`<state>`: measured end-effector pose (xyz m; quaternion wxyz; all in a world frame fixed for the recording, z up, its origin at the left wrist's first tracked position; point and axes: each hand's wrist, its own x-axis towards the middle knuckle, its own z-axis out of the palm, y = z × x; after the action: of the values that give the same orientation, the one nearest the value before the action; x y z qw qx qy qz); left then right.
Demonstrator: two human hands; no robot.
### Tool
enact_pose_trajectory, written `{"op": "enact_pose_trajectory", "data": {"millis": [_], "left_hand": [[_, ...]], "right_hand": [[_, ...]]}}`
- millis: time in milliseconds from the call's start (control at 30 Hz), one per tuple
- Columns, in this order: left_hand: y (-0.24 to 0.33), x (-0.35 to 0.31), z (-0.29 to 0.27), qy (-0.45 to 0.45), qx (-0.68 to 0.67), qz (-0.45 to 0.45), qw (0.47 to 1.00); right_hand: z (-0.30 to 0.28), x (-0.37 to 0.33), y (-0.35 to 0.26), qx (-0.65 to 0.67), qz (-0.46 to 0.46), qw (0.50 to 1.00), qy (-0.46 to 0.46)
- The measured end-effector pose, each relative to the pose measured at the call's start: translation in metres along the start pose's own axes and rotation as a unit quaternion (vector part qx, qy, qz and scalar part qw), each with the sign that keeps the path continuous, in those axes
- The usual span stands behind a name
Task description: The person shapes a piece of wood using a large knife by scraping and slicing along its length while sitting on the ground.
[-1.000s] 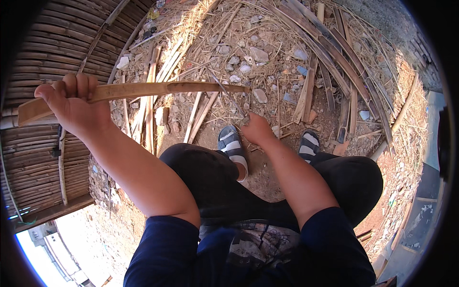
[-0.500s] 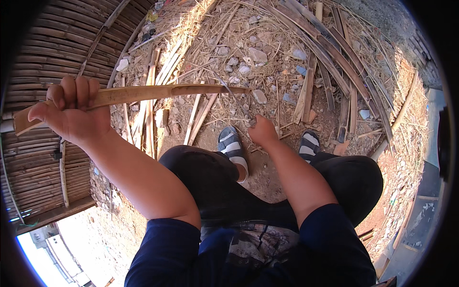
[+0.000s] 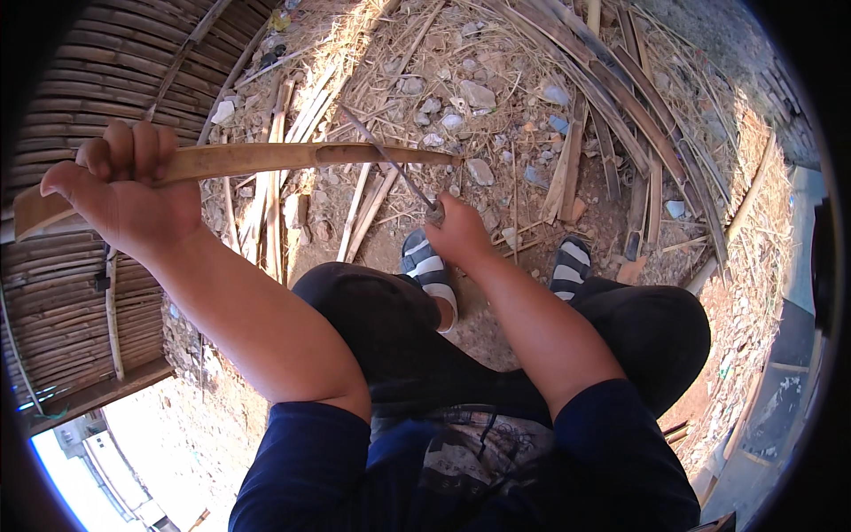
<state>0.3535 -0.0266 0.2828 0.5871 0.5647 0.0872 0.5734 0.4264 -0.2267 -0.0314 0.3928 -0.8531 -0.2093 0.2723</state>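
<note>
While the left hand (image 3: 133,197) grips a bamboo strip (image 3: 248,160) near its broad end, out to the front left, the right hand (image 3: 459,232) is closed around the handle of a knife (image 3: 407,180). Its blade has just shifted toward the left hand, so the work now sits farther from the strip's tip, though contact is unclear. Pale tan and gently curved, the strip steps down to a thinner stretch; beyond lie split bamboo pieces (image 3: 628,105)
</note>
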Motion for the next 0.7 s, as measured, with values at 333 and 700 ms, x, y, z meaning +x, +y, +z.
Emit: {"op": "enact_pose_trajectory", "data": {"millis": [333,700], "left_hand": [[-0.005,0.002,0.000,0.013,0.024,0.010,1.000],[-0.004,-0.002,0.007,0.045,0.023,0.007,0.999]], "right_hand": [[-0.008,0.002,0.006,0.041,-0.018,0.999,0.024],[0.006,0.005,0.092,-0.048,0.086,0.995,-0.007]]}}
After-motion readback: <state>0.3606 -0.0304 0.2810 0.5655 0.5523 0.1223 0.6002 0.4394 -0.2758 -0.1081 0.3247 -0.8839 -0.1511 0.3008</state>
